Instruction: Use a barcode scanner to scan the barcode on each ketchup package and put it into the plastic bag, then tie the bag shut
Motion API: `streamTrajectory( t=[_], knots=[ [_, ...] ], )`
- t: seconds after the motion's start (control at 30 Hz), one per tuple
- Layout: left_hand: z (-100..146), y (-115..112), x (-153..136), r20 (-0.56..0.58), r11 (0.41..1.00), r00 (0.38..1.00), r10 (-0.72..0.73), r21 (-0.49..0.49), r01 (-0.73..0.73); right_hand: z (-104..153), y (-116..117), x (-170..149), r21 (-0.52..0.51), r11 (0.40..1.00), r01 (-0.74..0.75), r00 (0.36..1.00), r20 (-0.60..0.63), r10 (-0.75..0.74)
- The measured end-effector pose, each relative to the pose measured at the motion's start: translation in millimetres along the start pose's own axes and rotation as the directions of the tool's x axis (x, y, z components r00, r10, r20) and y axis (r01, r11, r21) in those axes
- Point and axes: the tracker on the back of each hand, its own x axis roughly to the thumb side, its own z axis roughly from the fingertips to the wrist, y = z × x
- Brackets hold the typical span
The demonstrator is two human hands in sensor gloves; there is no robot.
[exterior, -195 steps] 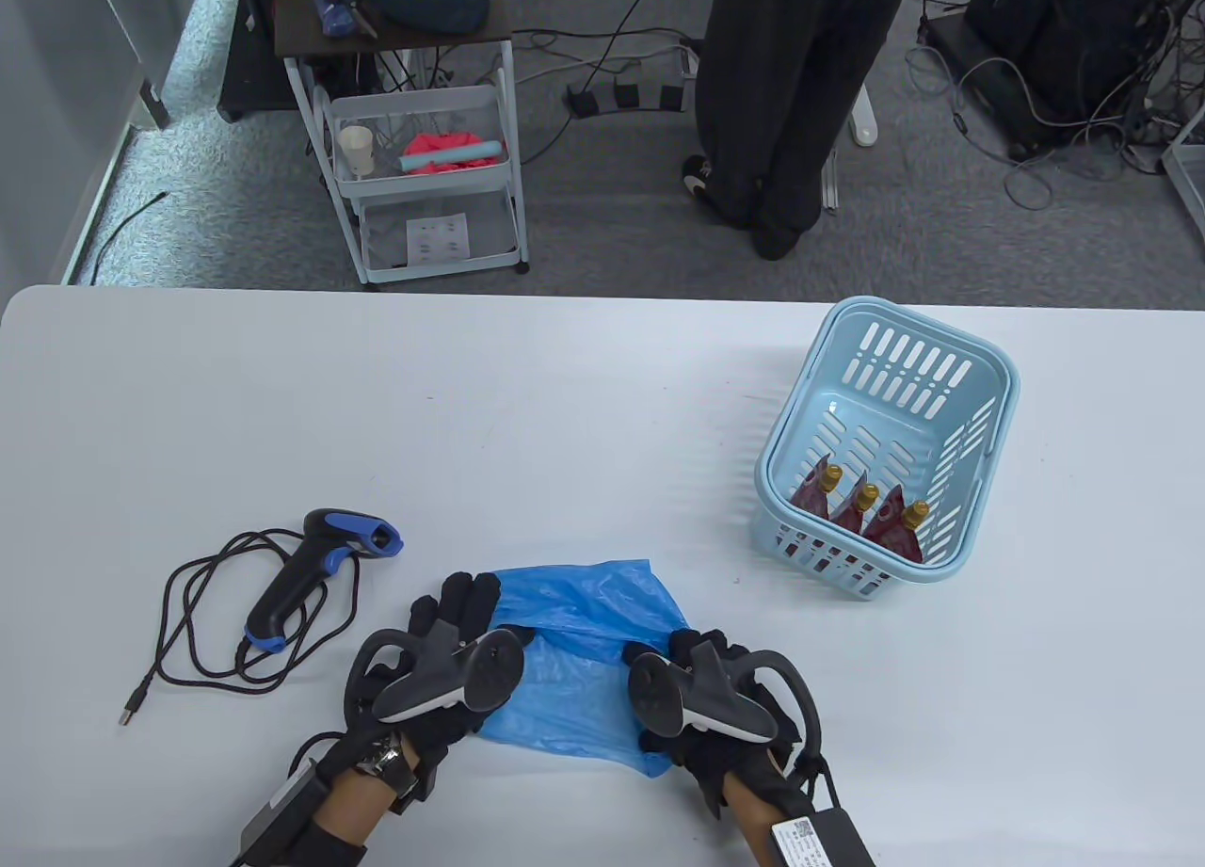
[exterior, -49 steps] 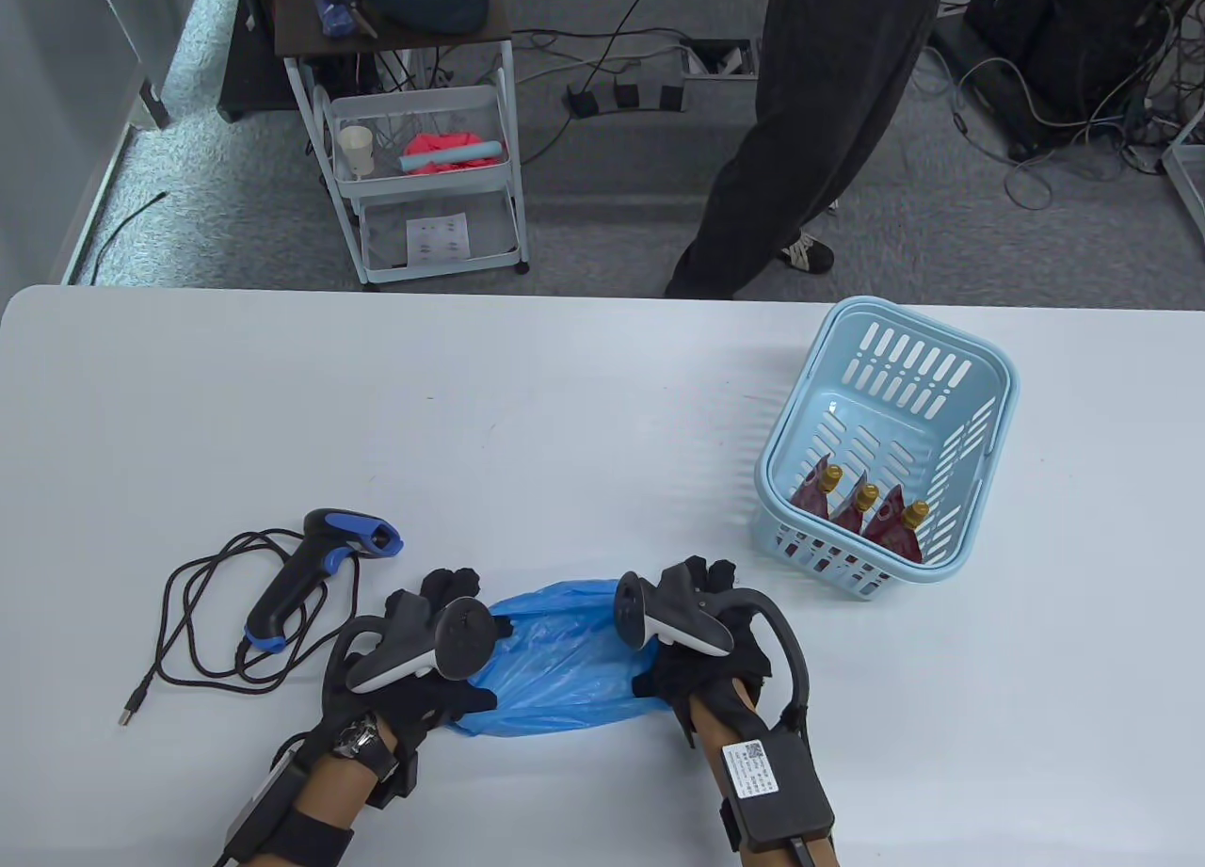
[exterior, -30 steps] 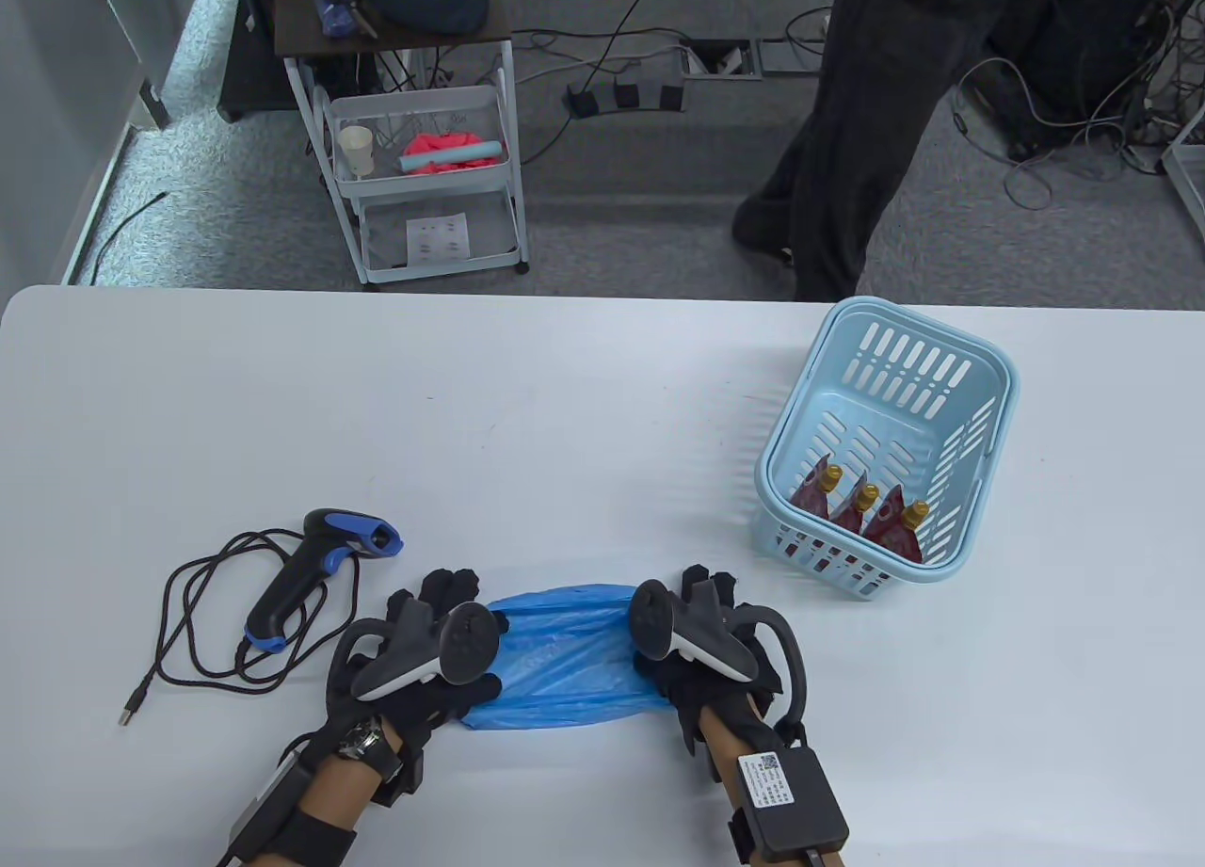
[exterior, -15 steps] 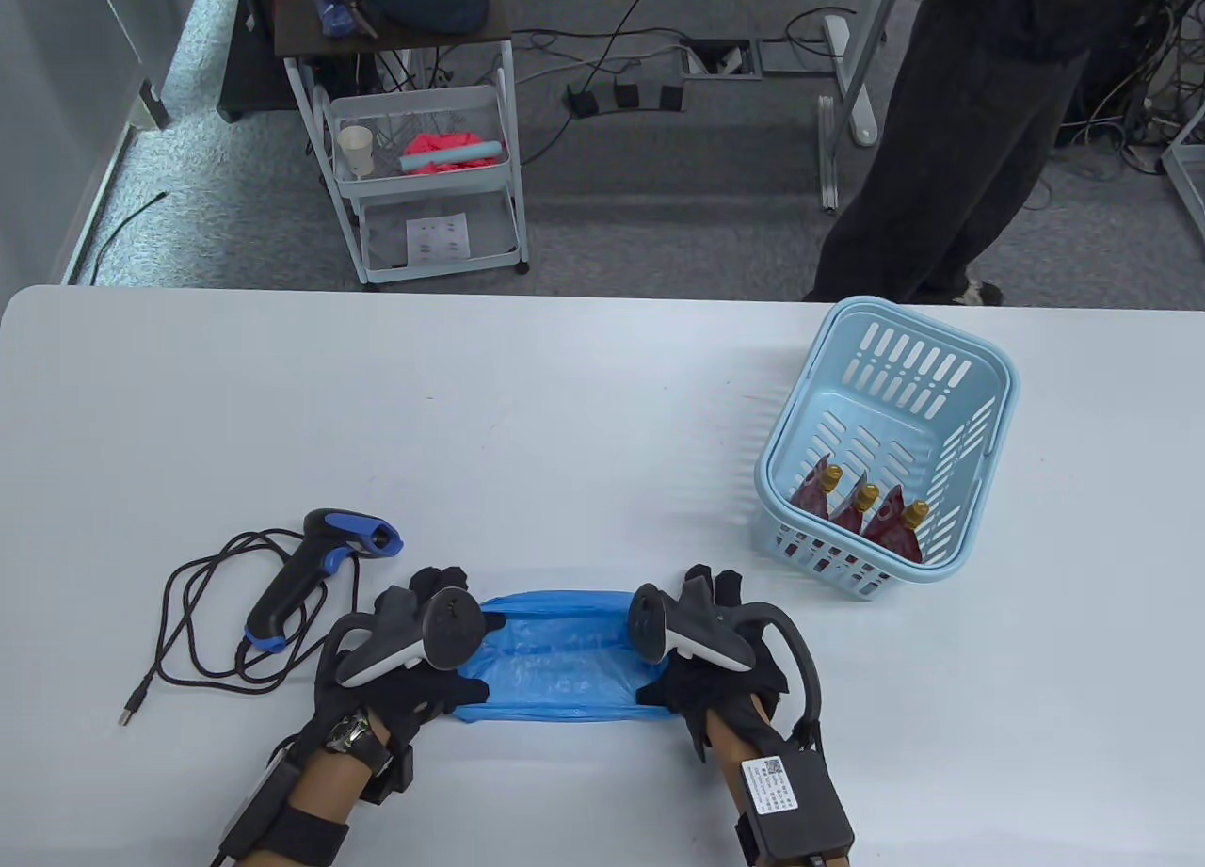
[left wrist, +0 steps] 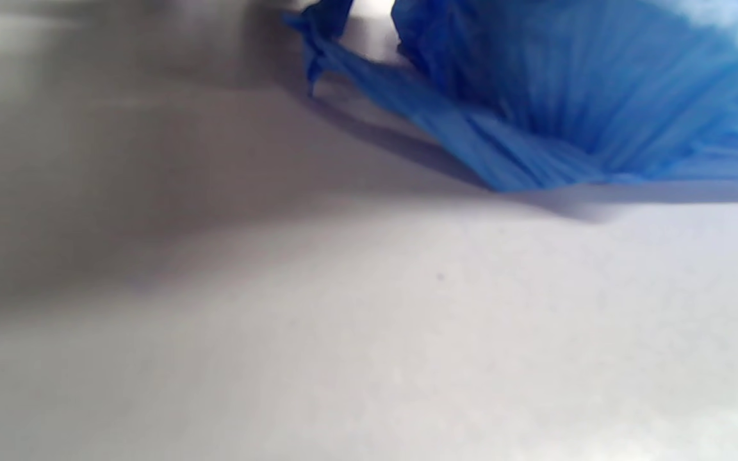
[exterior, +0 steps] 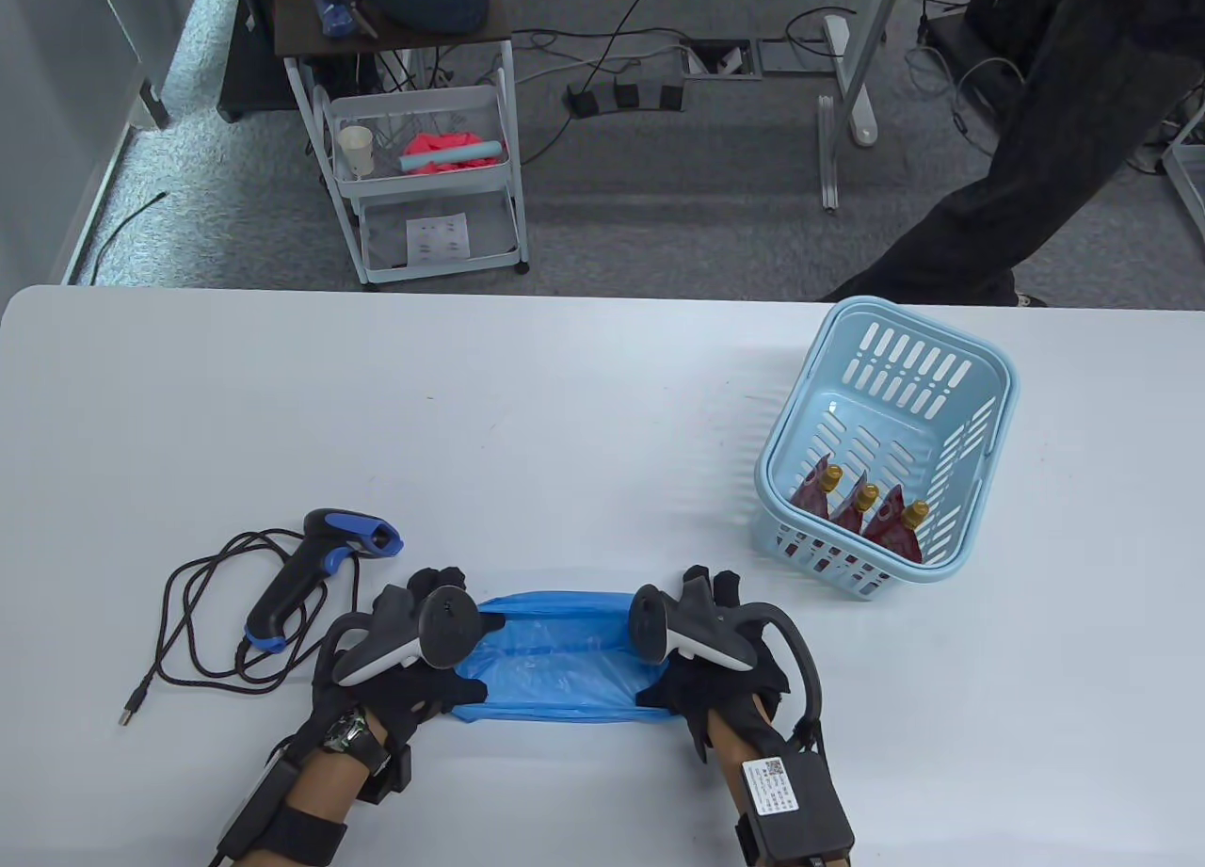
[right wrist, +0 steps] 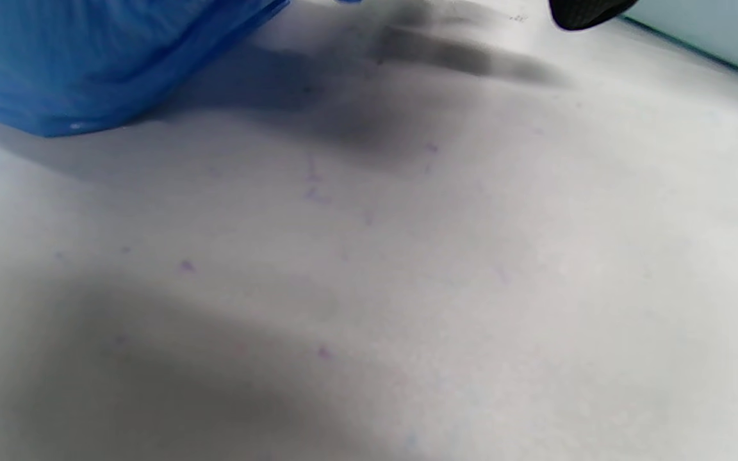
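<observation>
A blue plastic bag is stretched wide open between my hands near the table's front edge. My left hand grips its left rim and my right hand grips its right rim. The left wrist view shows the taut bag just above the tabletop; the right wrist view shows the bag at top left. Three red ketchup packages with gold caps stand in the light blue basket at right. The black and blue barcode scanner lies left of the bag.
The scanner's black cable is coiled on the table at front left. Beyond the table's far edge stand a white cart and a person's legs in dark trousers.
Over the last seconds both hands have pulled the bag's mouth wider apart. In the last half second the hands hardly moved. The person behind the table walked to the right.
</observation>
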Motion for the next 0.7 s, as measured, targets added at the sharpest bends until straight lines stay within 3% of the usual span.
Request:
streamTrajectory(
  t=[0.7],
  knots=[
    [0.4,0.2,0.5,-0.002,1.0,1.0,-0.017,0.003,0.017,-1.0,1.7,-1.1,-0.019,0.999,0.035,0.998,0.043,-0.034]
  ],
)
